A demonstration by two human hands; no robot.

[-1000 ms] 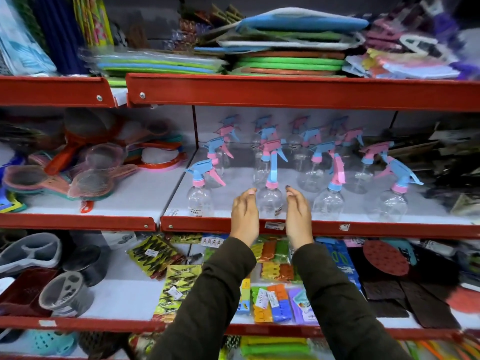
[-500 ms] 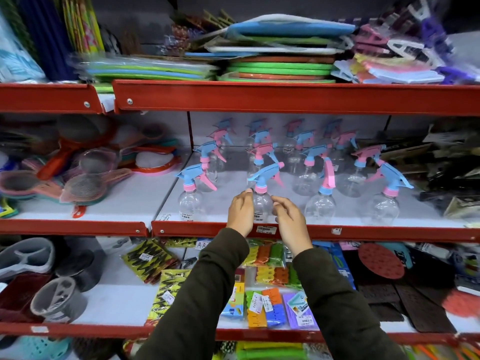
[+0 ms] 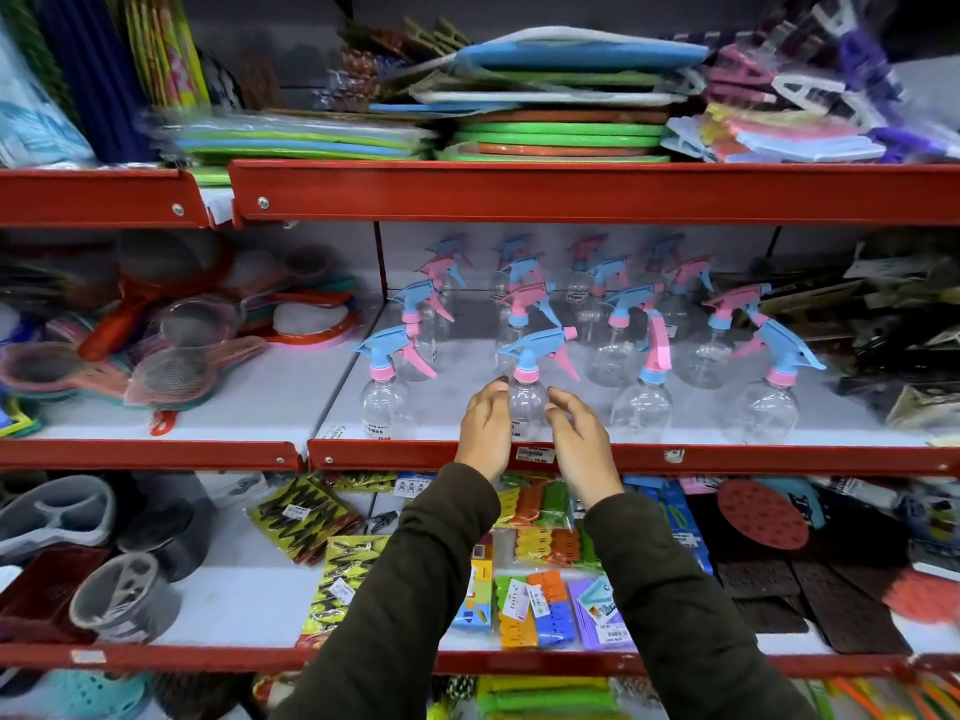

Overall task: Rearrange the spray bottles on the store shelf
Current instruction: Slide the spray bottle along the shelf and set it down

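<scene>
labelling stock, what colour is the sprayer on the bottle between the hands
Blue sprayer, pink collar, trigger and nozzle; head view.

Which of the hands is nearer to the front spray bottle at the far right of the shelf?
Right. The right hand is beside the middle front bottle, on the side toward the far-right bottle; the left hand is on that middle bottle's other side.

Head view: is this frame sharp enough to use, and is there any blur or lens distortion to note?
Head view: the centre is fairly sharp, with the hands, left hand and right hand, and the front spray bottle clear; the edges smear, notably the strainers and top-right packets; wide-angle bowing curves the red shelf rail; clear bottle bodies wash into the white shelf.
</scene>
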